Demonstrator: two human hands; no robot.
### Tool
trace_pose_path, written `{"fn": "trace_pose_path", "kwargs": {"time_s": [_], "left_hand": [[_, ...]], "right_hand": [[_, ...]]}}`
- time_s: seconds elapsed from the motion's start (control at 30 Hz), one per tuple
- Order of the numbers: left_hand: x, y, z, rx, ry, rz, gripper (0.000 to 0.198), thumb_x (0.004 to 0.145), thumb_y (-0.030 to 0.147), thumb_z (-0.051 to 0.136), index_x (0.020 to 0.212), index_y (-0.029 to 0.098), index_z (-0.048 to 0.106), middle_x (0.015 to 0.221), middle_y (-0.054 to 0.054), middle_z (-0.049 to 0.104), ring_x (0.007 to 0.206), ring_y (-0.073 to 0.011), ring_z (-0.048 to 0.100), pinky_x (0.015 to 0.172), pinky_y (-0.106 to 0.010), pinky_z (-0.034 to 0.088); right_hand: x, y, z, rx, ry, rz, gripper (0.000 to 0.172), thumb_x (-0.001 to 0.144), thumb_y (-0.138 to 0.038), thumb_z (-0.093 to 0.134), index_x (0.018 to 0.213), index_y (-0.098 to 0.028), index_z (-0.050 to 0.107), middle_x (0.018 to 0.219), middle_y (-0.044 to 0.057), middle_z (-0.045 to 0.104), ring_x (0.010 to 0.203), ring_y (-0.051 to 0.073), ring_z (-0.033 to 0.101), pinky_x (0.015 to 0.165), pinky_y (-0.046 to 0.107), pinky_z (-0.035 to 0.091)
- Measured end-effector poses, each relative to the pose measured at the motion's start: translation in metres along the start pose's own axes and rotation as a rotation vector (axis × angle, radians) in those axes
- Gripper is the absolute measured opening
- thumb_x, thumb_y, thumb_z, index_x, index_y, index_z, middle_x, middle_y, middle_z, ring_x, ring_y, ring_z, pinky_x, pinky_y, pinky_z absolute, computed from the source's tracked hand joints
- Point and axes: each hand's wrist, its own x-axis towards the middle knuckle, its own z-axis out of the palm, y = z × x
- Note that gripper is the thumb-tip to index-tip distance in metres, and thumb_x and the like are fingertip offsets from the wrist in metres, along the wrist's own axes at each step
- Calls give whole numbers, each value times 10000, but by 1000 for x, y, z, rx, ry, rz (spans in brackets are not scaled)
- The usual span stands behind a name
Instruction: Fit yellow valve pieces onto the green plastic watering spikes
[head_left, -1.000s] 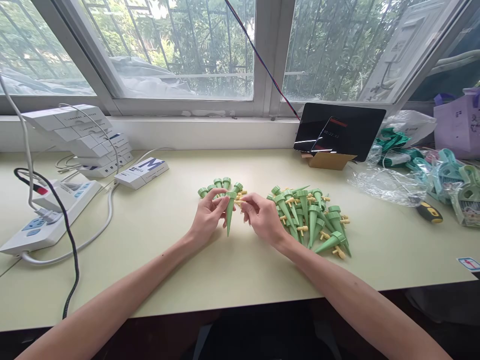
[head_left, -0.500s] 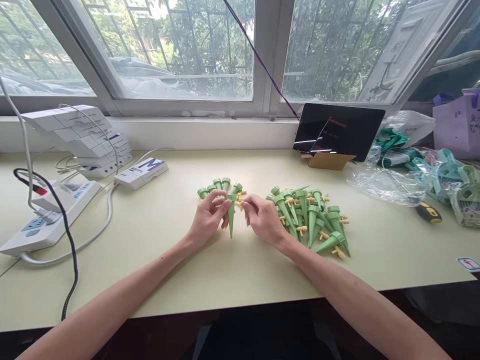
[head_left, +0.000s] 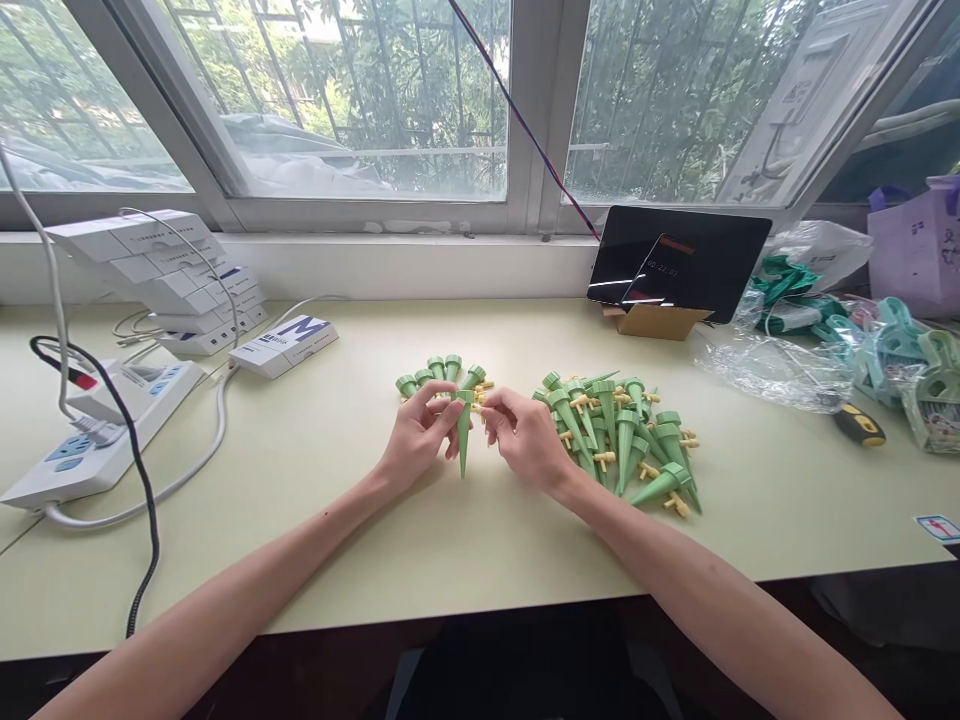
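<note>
Point down, a green plant watering spike (head_left: 463,440) is pinched between the thumb and fingers of my left hand (head_left: 416,440). My right hand (head_left: 529,440) closes its fingertips on the small yellow valve (head_left: 476,408) at the spike's side; the fingers partly hide it. Behind my left hand lies a small group of green spikes (head_left: 453,366) with yellow valves. A larger heap of the same spikes (head_left: 626,440) lies beside my right hand, partly covered by the wrist.
White boxes (head_left: 180,290) are stacked at the left, near a power strip (head_left: 142,430) and loose cables. A tablet (head_left: 690,260) with a phone in front leans by the window. Plastic bags (head_left: 780,370), a yellow-black tool (head_left: 859,425) and teal clips (head_left: 889,345) lie at the right.
</note>
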Motion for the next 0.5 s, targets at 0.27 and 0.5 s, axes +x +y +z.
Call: {"fn": "trace_pose_path", "kwargs": {"time_s": [0.27,0.5], "left_hand": [[-1,-1,-1,18,-24,43,209,940,390,603,1037,219,532,660,32,622,409,-96,535,405,-246,474],[-1,0,0,25,-16,40,219,933,400,611,1031,221,531,680,28,632,400,-95,538,390,-242,470]], "right_hand": [[1,0,-4,-99,-28,9,248,979,-226,444,746,-196,525,541,-42,513,485,107,440,574,245,379],[1,1,-2,-28,-9,-10,189,954,-200,481,779,-191,554,614,-19,578,548,115,533,601,235,430]]}}
